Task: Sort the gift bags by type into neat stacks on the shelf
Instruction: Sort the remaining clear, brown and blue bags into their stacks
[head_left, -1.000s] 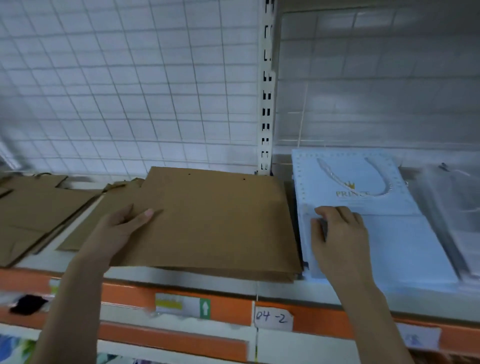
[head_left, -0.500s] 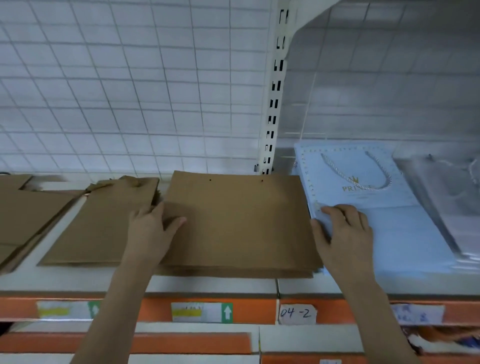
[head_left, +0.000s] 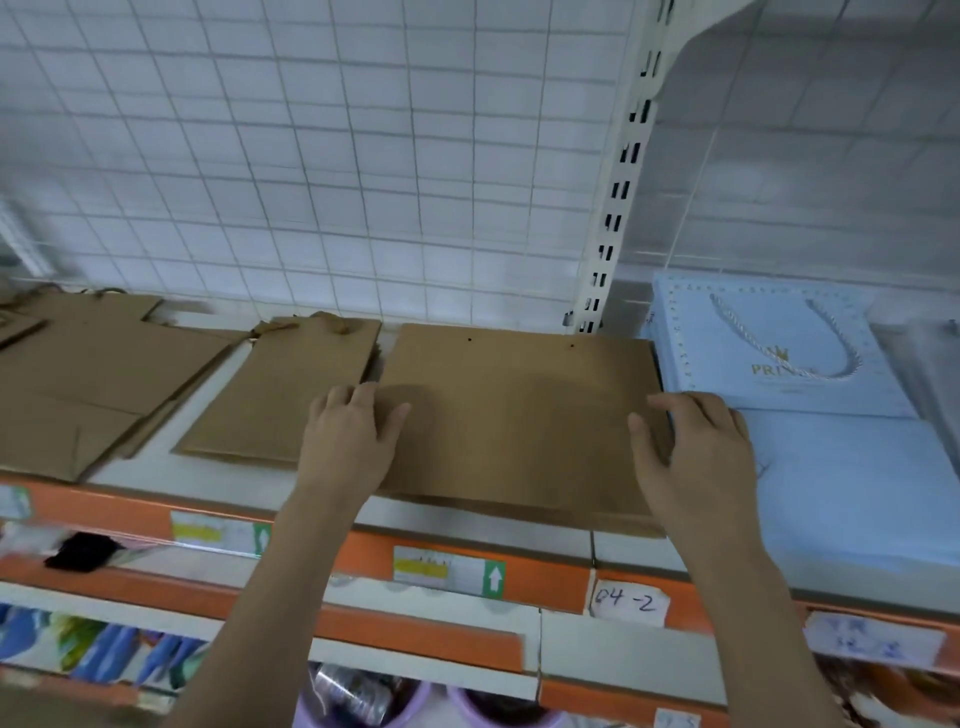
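On the shelf, centre bay: kraft bag stack (head_left: 519, 421) lies flat, long axis left-right along the shelf (head_left: 228, 483), front edge close to the shelf lip.
Bracket: left hand (head_left: 348, 441) at the stack's left edge, right hand (head_left: 691, 457) at its right edge; the stack sits between the two palms.
Left fingers: loosely spread, thumb lying on the top bag, other fingers (head_left: 337, 397) over the left edge; touching, no pinch visible.
Right fingers: gently curved, thumb on the top bag near the right edge, fingertips (head_left: 670, 400) reaching over the seam towards the blue bags; whether they hook the side of the stack, cannot tell.
Neighbours: smaller kraft stack (head_left: 291, 395) just beside on the left, narrow gap; blue PRINCE bags (head_left: 810, 415) hard against the right edge.
Key relation: stack runs across both hands, each hand at one short end, so neither is nearer; squaring means pressing inwards along the long axis.
Step (judgement): squaring the middle stack.
Risk (judgement): the right push has little room; it could ride onto the blue pile.
Far left: larger kraft bags (head_left: 88, 379), fanned, not yet squared.
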